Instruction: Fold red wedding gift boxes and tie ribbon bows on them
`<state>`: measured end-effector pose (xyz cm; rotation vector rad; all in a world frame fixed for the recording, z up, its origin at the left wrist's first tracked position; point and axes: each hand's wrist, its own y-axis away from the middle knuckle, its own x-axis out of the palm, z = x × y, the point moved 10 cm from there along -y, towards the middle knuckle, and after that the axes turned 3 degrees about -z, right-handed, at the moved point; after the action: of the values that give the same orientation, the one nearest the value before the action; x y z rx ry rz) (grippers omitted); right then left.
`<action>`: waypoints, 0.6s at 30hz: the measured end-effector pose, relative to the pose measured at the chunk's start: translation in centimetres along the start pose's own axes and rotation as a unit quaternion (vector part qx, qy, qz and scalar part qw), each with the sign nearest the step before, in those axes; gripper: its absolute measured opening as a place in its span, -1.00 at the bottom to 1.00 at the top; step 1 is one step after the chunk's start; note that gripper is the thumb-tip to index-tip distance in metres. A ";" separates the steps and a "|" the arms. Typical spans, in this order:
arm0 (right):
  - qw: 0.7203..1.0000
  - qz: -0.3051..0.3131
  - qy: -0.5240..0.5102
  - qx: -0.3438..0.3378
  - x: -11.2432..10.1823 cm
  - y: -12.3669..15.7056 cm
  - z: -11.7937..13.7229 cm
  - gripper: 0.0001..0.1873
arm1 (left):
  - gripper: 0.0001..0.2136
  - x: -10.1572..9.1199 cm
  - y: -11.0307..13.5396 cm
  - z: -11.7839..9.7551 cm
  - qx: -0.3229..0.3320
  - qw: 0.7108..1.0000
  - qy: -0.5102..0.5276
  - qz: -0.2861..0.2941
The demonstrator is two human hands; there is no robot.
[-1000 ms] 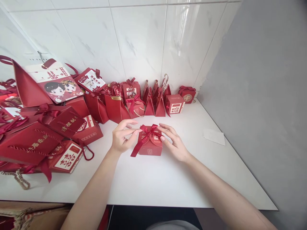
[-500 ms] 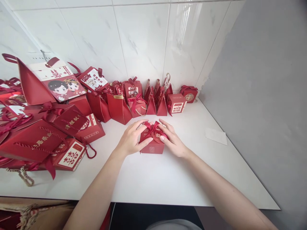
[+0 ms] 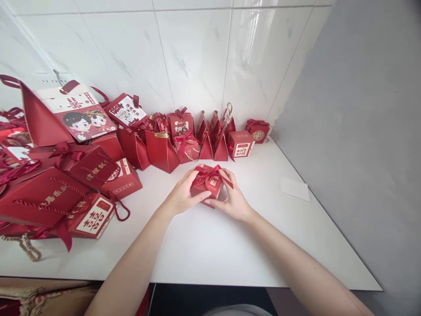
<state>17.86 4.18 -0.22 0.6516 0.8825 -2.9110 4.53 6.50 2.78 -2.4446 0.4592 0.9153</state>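
Observation:
Between my hands, a small red gift box point(image 3: 208, 184) with gold lettering and a red ribbon bow on top is at the middle of the white table point(image 3: 204, 245). My left hand point(image 3: 183, 192) wraps round its left side, thumb along the front. On the other side my right hand point(image 3: 234, 199) grips the right face, its thumb near the lower front edge. A ribbon tail lies over the right fingers. The box sits at an angle; whether its base touches the table I cannot tell. The far fingers of both hands are partly hidden.
Red gift boxes and bags point(image 3: 59, 188) are piled at the left. More small boxes point(image 3: 241, 144) stand in a row along the tiled wall point(image 3: 194, 52). A white slip of paper point(image 3: 295, 188) lies at the right, by the grey wall point(image 3: 368, 131). A cardboard carton point(image 3: 49, 298) shows below the table's edge.
The gift box has turned and tilted between my hands. My right hand has moved from the bow on top down to the box's side. The view has shifted slightly.

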 end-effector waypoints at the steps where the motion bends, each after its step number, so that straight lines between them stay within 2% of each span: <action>1: 1.000 -0.003 -0.008 0.004 0.0 -0.1 0.1 -0.06 | -0.38 0.1 0.0 0.0 0.000 1.000 -0.005 0.001; 6: 1.000 -0.015 -0.011 -0.006 -0.6 -0.1 0.2 -0.06 | -0.41 0.5 0.3 -0.1 0.025 0.999 -0.040 0.002; 12: 0.995 -0.005 0.084 -0.045 -1.0 -0.4 0.6 -0.12 | -0.47 -0.5 0.2 -0.3 0.069 0.994 -0.058 -0.064; 15: 0.995 0.006 0.090 -0.050 -0.8 -0.4 0.8 -0.04 | -0.46 -0.6 0.2 -0.1 0.059 0.993 -0.061 -0.078; 18: 0.997 -0.006 0.070 -0.036 -1.0 -0.4 0.6 0.07 | -0.44 0.0 0.2 0.7 0.013 0.996 -0.065 -0.062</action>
<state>18.44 4.11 0.84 0.8557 1.0014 -2.8571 4.06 6.69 2.27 -2.3436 0.2702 1.0006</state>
